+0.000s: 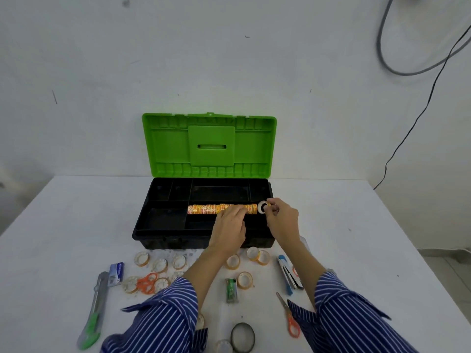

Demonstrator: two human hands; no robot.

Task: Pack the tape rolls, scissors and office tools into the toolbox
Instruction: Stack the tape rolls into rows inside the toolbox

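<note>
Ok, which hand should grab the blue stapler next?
Probably the right hand: the blue stapler lies just beside its forearm. But its grip holds a tape roll at the row's end; the left hand rests on that row.

Nothing is reading clearly: print on the tape rolls (221, 209) and blue staple box (116, 273) is showing only as blur.

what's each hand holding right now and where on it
The right hand pinches a small orange-and-white tape roll by its rim, at the row's right end. The left hand rests on the row of orange tape rolls, gripping nothing visibly.
</note>
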